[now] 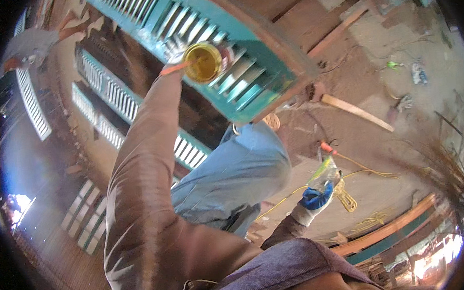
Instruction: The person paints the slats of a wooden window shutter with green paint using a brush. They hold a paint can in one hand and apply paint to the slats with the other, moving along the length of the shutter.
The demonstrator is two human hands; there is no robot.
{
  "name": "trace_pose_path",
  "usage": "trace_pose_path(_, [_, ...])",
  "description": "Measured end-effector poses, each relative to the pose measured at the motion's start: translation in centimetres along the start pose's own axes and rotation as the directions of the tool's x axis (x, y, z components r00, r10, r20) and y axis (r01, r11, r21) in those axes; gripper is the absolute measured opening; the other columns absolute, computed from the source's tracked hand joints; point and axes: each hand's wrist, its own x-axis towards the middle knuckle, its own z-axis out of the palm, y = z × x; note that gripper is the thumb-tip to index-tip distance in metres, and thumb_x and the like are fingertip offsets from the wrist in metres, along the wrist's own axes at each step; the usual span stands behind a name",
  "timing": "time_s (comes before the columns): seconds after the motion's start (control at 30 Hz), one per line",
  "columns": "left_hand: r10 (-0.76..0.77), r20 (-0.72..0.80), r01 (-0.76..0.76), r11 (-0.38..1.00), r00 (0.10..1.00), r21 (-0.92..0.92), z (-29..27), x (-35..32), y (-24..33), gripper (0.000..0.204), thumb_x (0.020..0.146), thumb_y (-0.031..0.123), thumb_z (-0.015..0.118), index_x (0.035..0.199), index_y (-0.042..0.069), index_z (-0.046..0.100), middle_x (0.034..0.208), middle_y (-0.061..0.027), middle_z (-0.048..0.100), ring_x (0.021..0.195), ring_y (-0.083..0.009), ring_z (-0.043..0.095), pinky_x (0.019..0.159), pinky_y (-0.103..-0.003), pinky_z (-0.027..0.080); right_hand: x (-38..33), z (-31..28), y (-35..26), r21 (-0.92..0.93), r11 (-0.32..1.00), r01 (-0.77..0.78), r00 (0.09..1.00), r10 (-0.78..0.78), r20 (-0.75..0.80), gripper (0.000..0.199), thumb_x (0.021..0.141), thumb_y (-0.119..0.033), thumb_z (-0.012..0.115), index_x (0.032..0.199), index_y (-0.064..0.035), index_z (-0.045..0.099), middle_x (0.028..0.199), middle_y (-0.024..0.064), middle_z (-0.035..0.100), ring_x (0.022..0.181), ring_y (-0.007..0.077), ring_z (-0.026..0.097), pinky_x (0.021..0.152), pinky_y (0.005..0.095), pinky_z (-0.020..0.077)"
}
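Observation:
My left hand (174, 52), in a pale glove, is at the side of a round tin (203, 62) whose gold-coloured round face is turned toward me. Its fingers appear curled against the tin, partly hidden behind it. Beneath both lies a teal louvred shutter (250, 94), its paint worn along the slats. Lower right, my right hand (317, 196) wears a blue and white glove and is closed on a putty knife (346, 198) with a yellow handle. Above those fingers shows a flat pale piece (323, 175) smeared yellow-green; whether it is the knife's blade or a separate plate I cannot tell.
More teal shutters (108, 88) stand at the left, near another person's grey sleeve (30, 45). A wooden strip (357, 112), an orange connector (326, 147) and a yellow cord (370, 172) lie on the dusty floor. A long timber piece (388, 225) crosses the lower right.

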Motion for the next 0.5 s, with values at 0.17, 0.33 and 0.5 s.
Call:
trace_pose_path(0.17, [-0.031, 0.031, 0.031, 0.999, 0.999, 0.009, -0.4, 1.6, -0.8, 0.104, 0.073, 0.056, 0.061, 0.150, 0.006, 0.013, 0.155, -0.0236, 0.012, 0.140, -0.0438, 0.015, 0.109, -0.054, 0.026, 4.7, 1.2, -2.0, 0.094, 0.983, -0.155, 0.987, 0.158, -0.029, 0.037, 0.090, -0.020, 0.057, 0.125, -0.0081, 0.052, 0.103, 0.0070, 0.060, 0.062, 0.0143, 0.055, 0.047, 0.0264, 0.0430])
trace_pose_path(0.33, [-0.135, 0.076, 0.137, 0.990, 0.988, -0.020, -0.1, 0.9, -2.3, 0.095, 0.078, 0.053, 0.057, 0.150, 0.005, 0.015, 0.155, -0.0230, 0.014, 0.140, -0.0413, 0.017, 0.109, -0.051, 0.028, 14.8, 1.0, -2.6, -0.011, 0.935, -0.356, 0.919, 0.352, 0.181, 0.038, 0.085, -0.013, 0.064, 0.122, -0.0101, 0.053, 0.084, 0.0033, 0.062, 0.055, 0.0141, 0.056, 0.044, 0.0273, 0.0450])
trace_pose_path(0.5, [-0.170, 0.098, 0.172, 0.985, 0.981, -0.008, -0.3, 1.7, 0.6, 0.087, 0.084, 0.049, 0.054, 0.149, 0.005, 0.018, 0.155, -0.0224, 0.015, 0.140, -0.0388, 0.020, 0.109, -0.048, 0.031, 21.8, 5.7, -4.9, 0.092, 0.988, 0.121, 0.917, -0.147, 0.372, 0.036, 0.083, -0.011, 0.063, 0.117, -0.0053, 0.055, 0.099, 0.0064, 0.062, 0.088, 0.0179, 0.062, 0.079, 0.0327, 0.0513])
